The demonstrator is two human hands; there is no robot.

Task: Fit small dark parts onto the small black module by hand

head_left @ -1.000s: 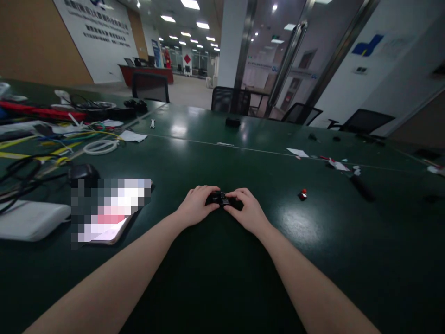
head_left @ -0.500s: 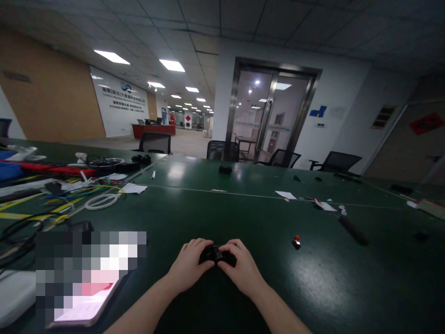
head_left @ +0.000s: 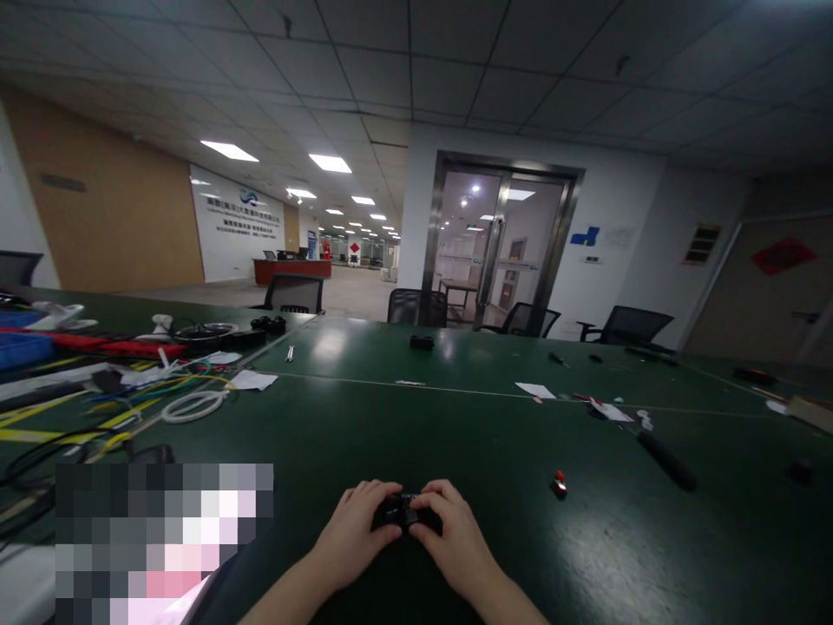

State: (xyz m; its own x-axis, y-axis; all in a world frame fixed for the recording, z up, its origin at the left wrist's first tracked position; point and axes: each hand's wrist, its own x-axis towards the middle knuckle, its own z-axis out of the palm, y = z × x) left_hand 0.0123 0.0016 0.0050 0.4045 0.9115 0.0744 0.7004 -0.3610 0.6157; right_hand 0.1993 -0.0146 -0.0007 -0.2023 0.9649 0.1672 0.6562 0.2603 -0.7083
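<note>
A small black object (head_left: pixel 404 514) with several parts sits between my hands, low over the dark green table (head_left: pixel 364 434); its exact kind is too dark to make out. My left hand (head_left: pixel 351 534) grips its left end, with the thumb along the near side and fingers over the far side. On the other end, my right hand (head_left: pixel 459 534) holds it in a similar way, thumb and index finger pinched close to its middle. Much of the object is covered by fingers. To the right lies a small red and silver piece (head_left: pixel 560 483), apart from both hands.
At left are tangled cables, a coiled white cable (head_left: pixel 193 407), a blue bin (head_left: pixel 26 349) and a pixelated phone-like screen (head_left: pixel 188 599). A wrench (head_left: pixel 290 353) and a black box (head_left: pixel 422 343) lie farther back. A dark-handled tool (head_left: pixel 667 460) rests at right.
The camera has tipped upward, so the table and hands appear lower in the picture. Both hands keep their hold on the black object, with little visible shift of the fingers.
</note>
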